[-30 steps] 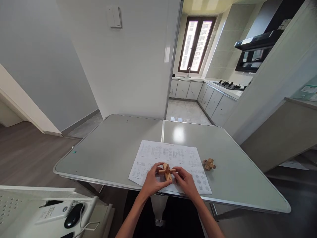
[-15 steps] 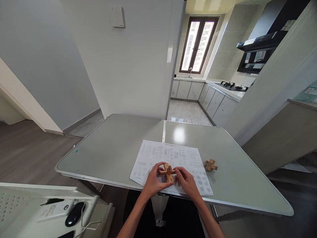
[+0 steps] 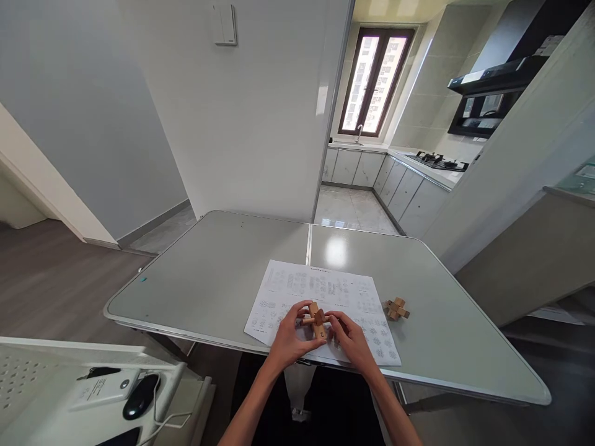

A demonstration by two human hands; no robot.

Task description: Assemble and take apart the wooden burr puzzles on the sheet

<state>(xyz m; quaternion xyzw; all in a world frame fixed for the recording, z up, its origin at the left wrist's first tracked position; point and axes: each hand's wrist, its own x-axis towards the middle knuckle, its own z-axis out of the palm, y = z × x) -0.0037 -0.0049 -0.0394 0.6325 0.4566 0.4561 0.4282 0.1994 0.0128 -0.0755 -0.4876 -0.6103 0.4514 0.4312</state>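
Note:
Between both hands is a wooden burr puzzle [image 3: 318, 318] of crossed pieces, one marked with a dark figure like a 2. My left hand [image 3: 289, 337] grips its long piece at the two ends, thumb below and fingers above. With thumb and fingers pinched, my right hand [image 3: 349, 337] holds the right end of a thin cross stick. Under the hands a printed sheet [image 3: 297, 282] with rows of small diagrams lies on the table. To the right of the sheet rests a second wooden burr puzzle [image 3: 396, 308], touched by neither hand.
The grey folding table [image 3: 223, 266] has a seam down its middle. At lower left a white cart [image 3: 46, 384] carries a black mouse [image 3: 141, 396], a white box [image 3: 105, 390] and a cable. A small teal bit [image 3: 143, 279] lies near the table's left edge.
The puzzle has turned slightly in my hands, and the figure on its lower end faces me more plainly. Both hands keep their hold. The view has shifted a little.

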